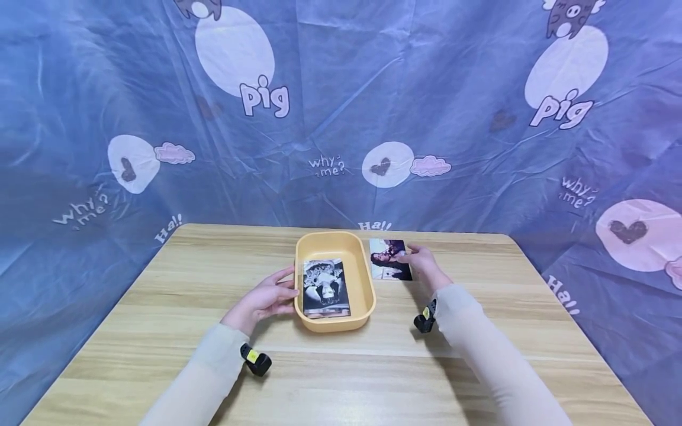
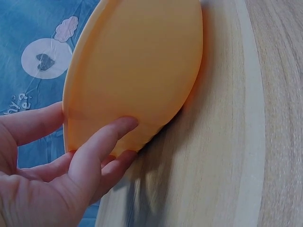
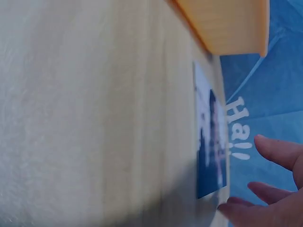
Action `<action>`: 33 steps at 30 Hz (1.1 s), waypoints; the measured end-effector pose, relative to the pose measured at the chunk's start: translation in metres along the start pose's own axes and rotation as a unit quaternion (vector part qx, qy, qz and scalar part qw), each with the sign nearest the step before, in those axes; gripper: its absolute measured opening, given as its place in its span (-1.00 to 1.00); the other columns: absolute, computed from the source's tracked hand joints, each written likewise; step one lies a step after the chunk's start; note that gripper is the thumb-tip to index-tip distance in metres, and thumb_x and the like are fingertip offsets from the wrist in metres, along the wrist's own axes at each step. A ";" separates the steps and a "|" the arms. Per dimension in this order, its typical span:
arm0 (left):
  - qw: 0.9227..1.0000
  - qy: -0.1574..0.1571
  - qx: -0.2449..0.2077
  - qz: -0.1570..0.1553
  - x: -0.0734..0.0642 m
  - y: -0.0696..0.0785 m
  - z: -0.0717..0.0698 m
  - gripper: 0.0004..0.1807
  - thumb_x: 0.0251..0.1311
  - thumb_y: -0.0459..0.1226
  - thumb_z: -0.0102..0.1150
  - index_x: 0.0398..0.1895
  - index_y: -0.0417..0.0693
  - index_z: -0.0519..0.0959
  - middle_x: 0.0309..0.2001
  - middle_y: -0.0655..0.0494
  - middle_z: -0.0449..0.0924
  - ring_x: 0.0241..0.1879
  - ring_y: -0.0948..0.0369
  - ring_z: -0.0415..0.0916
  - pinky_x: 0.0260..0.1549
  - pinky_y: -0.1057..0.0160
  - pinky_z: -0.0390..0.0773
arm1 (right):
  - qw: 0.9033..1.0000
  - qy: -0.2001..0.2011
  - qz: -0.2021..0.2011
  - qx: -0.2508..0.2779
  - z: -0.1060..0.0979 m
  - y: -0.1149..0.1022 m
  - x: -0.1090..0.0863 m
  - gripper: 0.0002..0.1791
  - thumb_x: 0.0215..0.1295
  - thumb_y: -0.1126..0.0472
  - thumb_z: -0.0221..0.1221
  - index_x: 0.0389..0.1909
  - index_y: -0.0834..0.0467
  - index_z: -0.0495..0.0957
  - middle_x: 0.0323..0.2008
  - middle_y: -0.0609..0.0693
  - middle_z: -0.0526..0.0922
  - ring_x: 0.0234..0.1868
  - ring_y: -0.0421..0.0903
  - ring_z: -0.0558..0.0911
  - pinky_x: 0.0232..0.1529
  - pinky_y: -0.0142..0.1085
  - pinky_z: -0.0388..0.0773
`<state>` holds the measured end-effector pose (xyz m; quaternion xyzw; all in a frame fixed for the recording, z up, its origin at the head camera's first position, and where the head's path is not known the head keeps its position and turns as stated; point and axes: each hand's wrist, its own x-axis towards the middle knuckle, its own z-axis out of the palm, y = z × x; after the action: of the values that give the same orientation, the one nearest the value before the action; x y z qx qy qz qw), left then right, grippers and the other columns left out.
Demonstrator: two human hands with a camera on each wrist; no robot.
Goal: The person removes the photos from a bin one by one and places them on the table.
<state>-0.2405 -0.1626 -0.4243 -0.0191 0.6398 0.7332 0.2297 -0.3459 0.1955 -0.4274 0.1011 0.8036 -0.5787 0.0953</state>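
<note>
A yellow plastic tray point(image 1: 334, 326) sits on the table with printed photos inside, a black-and-white photo point(image 1: 325, 287) topmost. Against its left wall rests my left hand point(image 1: 266, 296); in the left wrist view the fingers lie spread and only slightly bent along the outer wall, one fingertip at the rim. To the right of the tray a colour photo point(image 1: 389, 260) of a dark-haired person lies on the wood. My right hand point(image 1: 422, 265) reaches over this photo's right edge, its fingers extended and apart. In the right wrist view the fingertips show beside the photo, holding nothing.
The wooden table point(image 1: 341, 384) ends just behind the tray and the colour photo. A blue printed cloth point(image 1: 330, 118) hangs behind it and at both sides. Each wrist wears a small black camera, such as the right one point(image 1: 425, 318).
</note>
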 end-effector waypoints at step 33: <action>1.000 0.001 0.010 0.005 -0.001 -0.002 0.002 -0.15 0.24 -0.53 -0.02 0.53 -0.16 -0.18 0.46 -0.39 -0.06 0.25 -0.20 0.38 -0.02 0.06 0.68 | 0.984 -0.117 -0.023 0.129 0.111 -0.048 -0.081 -0.19 0.28 0.33 0.19 0.45 0.39 -0.01 0.39 0.44 0.15 0.37 0.27 0.29 0.44 -0.01 0.27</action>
<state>-0.2383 -0.1609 -0.4256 -0.0140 0.6476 0.7277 0.2254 -0.2769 0.0709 -0.3967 0.0260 0.7077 -0.6873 0.1615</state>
